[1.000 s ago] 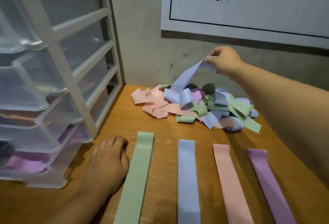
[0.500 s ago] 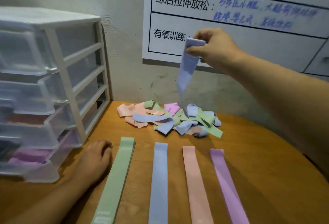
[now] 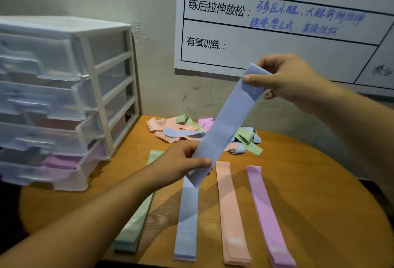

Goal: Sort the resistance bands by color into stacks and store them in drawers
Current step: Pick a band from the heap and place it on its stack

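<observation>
A blue resistance band (image 3: 226, 125) is stretched slantwise in the air between both hands. My right hand (image 3: 285, 78) pinches its upper end; my left hand (image 3: 181, 163) grips its lower end above the table. Below lie four flat stacks side by side: green stack (image 3: 136, 225), partly hidden by my left arm, blue stack (image 3: 187, 223), peach stack (image 3: 231, 214) and purple stack (image 3: 266, 214). Behind them is a loose pile of mixed bands (image 3: 191, 131) in peach, green, blue and purple.
A white drawer unit (image 3: 91, 88) with several clear drawers stands at the table's left; a low drawer holds purple bands (image 3: 59, 163). The round wooden table (image 3: 319, 182) meets a wall with a printed chart (image 3: 277, 22). The table's edge curves away at right.
My left hand lifted off the table and took hold of the band's lower end. My right hand brought the blue band away from the pile, towards me.
</observation>
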